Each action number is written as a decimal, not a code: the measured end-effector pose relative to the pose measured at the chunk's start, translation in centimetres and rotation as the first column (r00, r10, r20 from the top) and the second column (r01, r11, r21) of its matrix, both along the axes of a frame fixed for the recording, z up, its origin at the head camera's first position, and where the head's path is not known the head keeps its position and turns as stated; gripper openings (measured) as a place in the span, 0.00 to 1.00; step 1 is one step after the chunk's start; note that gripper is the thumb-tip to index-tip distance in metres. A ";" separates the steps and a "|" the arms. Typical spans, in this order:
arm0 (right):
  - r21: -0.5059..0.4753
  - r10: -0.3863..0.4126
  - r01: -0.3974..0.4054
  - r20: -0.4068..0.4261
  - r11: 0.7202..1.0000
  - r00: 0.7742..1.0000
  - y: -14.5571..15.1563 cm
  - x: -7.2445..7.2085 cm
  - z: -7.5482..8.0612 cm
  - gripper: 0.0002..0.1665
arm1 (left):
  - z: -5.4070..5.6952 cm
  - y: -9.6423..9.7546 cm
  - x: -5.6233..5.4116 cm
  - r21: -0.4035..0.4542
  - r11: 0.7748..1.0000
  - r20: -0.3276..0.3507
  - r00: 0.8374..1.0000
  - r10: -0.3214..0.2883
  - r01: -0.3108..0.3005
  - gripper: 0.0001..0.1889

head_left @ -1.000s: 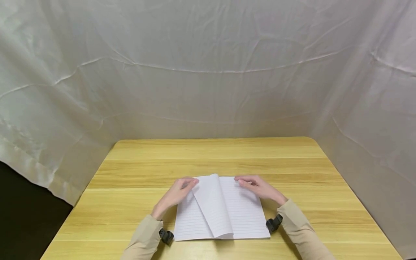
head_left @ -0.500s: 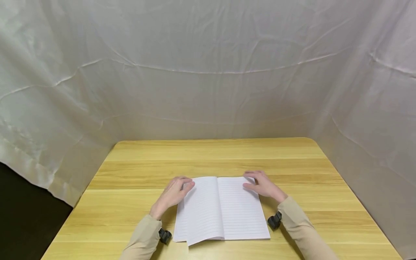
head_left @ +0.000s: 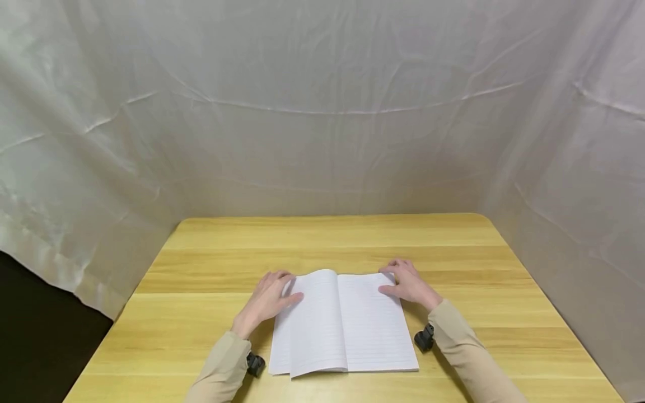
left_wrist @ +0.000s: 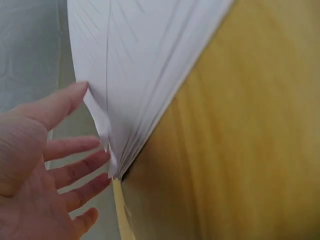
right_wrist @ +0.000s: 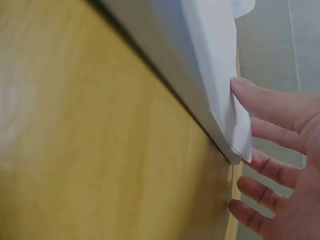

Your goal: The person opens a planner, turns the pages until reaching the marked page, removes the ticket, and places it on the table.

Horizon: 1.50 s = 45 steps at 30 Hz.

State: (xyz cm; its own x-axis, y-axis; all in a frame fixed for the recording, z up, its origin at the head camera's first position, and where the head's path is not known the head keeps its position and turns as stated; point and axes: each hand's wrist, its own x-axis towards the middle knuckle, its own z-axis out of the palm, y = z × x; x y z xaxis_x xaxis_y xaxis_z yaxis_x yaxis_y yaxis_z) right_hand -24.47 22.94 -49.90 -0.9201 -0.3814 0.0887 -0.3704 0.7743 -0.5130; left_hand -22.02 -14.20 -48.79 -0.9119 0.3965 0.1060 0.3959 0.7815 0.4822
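Note:
A notebook (head_left: pixel 375 336) with white lined pages lies spread on the table. On its left side a loose page (head_left: pixel 317 330) bulges near the fold, and its lower corner juts past the pages below. My left hand (head_left: pixel 267 296) is at the upper left corner, fingers extended; in the left wrist view the thumb (left_wrist: pixel 77 92) touches the paper edge and the fingertips are at the corner. My right hand (head_left: pixel 410 286) pinches the upper right corner: the right wrist view has the thumb (right_wrist: pixel 247 90) on the page (right_wrist: pixel 241 132) with the index finger partly hidden behind it.
The wooden table (head_left: pixel 322 235) extends around the notebook. A pale grey curtain (head_left: pixel 322 151) hangs behind it and along both sides. Each beige sleeve has a small black camera, the left camera (head_left: pixel 255 365) close to the notebook's lower left corner.
The loose page has swung from the middle over to the left side. My right hand has shifted right to the notebook's corner; my left hand has edged slightly left, its fingers more spread.

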 end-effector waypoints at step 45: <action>-0.377 0.249 -0.176 0.156 0.909 0.956 -0.9 2.6 2.6 0.27 | 0.3 3.7 2.3 -0.100 0.905 0.293 0.881 -0.371 0.414 0.39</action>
